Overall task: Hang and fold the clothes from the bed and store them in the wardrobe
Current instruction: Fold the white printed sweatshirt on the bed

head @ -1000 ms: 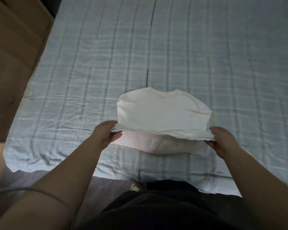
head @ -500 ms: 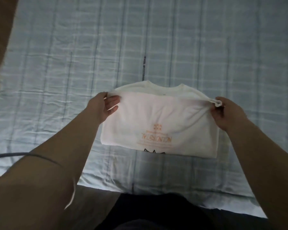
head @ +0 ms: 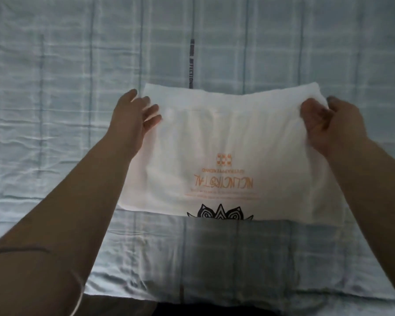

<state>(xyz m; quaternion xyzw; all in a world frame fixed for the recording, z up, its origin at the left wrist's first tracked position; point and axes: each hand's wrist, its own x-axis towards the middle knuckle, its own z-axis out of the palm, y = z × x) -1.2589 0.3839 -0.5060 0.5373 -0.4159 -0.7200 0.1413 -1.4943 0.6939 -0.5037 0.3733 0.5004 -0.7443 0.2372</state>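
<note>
A white T-shirt (head: 233, 137) lies folded into a rectangle on the pale blue checked bed sheet (head: 55, 110). Orange lettering and a black crown-like print face up, reading upside down to me. My left hand (head: 132, 119) pinches the folded layer at its far left corner, thumb beneath and fingers on top. My right hand (head: 328, 124) grips the far right corner in the same way. Both forearms reach across the near edge of the bed. The collar is hidden under the fold.
The sheet covers nearly the whole view and is creased on the left. A dark printed strip (head: 191, 62) runs up the sheet beyond the shirt. The bed's near edge (head: 146, 299) is at the bottom, with my dark clothing below it.
My hands carried the shirt's near hem up and over toward the far edge, turning the printed side face up. The view moved closer over the bed; the wooden furniture at left left the frame.
</note>
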